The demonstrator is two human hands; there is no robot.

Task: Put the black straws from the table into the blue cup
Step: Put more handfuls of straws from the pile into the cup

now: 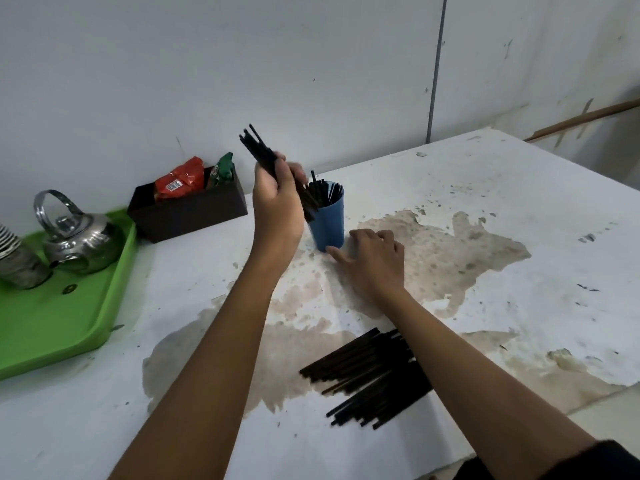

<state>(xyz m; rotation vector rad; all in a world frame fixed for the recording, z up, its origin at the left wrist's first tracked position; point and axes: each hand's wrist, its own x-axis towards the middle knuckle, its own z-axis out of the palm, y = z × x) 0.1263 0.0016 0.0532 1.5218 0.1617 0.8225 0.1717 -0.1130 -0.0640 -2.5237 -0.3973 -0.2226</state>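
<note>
A blue cup (327, 223) stands upright in the middle of the white table (519, 209) with several black straws sticking out of it. My left hand (277, 199) is raised just left of the cup, closed around a bundle of black straws (258, 147) that tilts with its lower ends at the cup's rim. My right hand (374, 259) rests on the table at the cup's base, fingers spread, one fingertip touching the cup. A loose pile of black straws (367, 375) lies on the table near me, partly hidden under my right forearm.
A green tray (62, 327) at the left holds a steel kettle (78, 240) and stacked metal cups (17, 261). A dark box (190, 213) with red and green packets stands against the wall. The table's near edge runs close below the straw pile.
</note>
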